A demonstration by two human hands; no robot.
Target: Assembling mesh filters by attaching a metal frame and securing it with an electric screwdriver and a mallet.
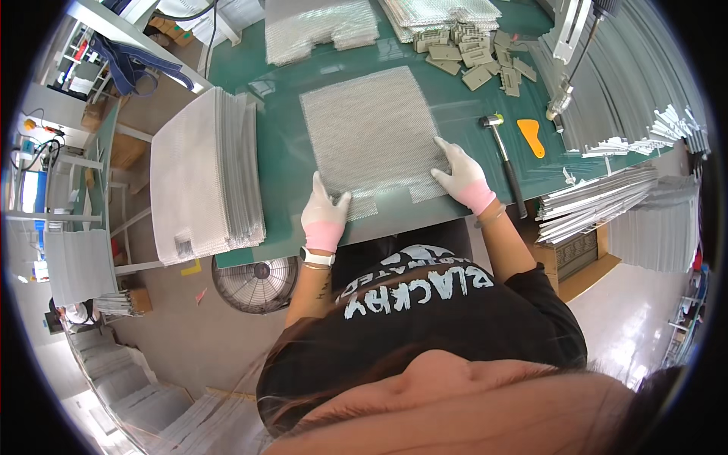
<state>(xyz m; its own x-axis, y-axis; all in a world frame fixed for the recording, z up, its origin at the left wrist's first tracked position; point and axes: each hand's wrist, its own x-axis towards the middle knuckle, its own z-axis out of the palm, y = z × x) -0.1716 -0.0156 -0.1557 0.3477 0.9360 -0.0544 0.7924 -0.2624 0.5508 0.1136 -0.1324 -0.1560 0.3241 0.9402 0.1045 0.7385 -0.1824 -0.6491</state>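
Observation:
A square silvery mesh sheet [371, 125] with notches along its near edge lies over the green table [282, 136] in front of me. My left hand [324, 216], in a white glove with a pink cuff, grips the sheet's near left corner, thumb toward the top face. On the opposite side, my right hand [462, 178] in a matching glove holds the right edge near the front corner. Parts of the fingers of both hands are hidden. Right of my right hand lies a black-handled hammer [506, 159], beside an orange flat tool [531, 138].
A tall stack of mesh sheets [193, 174] stands at left. More mesh stacks [318, 30] lie at the back, with a pile of grey-green plates [474, 57]. A hanging power screwdriver [561, 98] and long strips [622, 83] are at right. A fan [258, 284] stands below.

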